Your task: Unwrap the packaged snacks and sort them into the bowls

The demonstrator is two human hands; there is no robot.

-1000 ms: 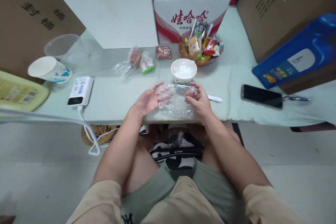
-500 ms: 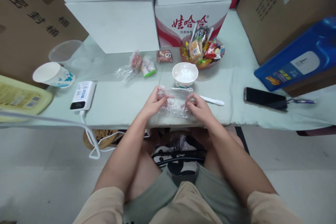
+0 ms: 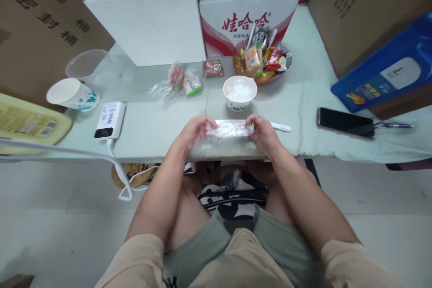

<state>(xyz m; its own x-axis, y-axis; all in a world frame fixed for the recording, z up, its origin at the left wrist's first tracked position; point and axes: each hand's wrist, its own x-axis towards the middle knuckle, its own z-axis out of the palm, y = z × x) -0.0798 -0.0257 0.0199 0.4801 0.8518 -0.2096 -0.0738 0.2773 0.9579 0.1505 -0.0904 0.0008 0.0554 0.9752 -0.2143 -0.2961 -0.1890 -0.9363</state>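
One plastic wrap (image 3: 230, 129), pinched at both ends

From afar I see the left hand (image 3: 196, 131) gripping its nine o'clock end, the right hand (image 3: 265, 135) its three o'clock end. Its long axis lies between them, neither nearer; the cup (image 3: 239, 99) stands just beyond, near twelve.

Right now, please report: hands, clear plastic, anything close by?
Left hand and right hand pinching opposite ends of clear plastic. Plastic in narrow strip. Upright paper cup just beyond.

The clear plastic film (image 3: 230, 129), spread wide a second ago, is now a narrow strip; the left hand (image 3: 195, 131), open then, now pinches its end
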